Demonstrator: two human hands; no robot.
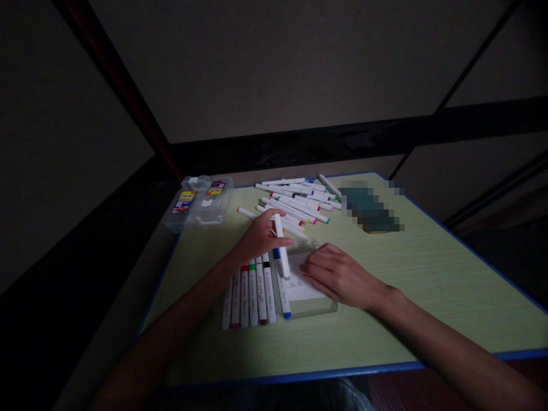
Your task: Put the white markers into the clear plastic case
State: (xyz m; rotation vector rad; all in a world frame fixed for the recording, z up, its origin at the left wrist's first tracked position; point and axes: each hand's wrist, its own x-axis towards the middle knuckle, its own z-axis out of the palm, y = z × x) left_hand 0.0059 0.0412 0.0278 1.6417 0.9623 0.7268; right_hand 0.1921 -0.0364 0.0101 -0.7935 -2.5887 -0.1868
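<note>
Left hand (259,235) is pinching white marker (281,251) over clear case (314,312) near tabletop (428,268) front edge; right hand (336,275) is resting curled at case's right side, grip unclear.

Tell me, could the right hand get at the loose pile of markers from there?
Probably yes: between the right hand and the pile I see mostly tabletop, and the left hand is off to one side.

Seemingly flat, pixelated object (370,208) on blue-edged table (423,271)
</note>
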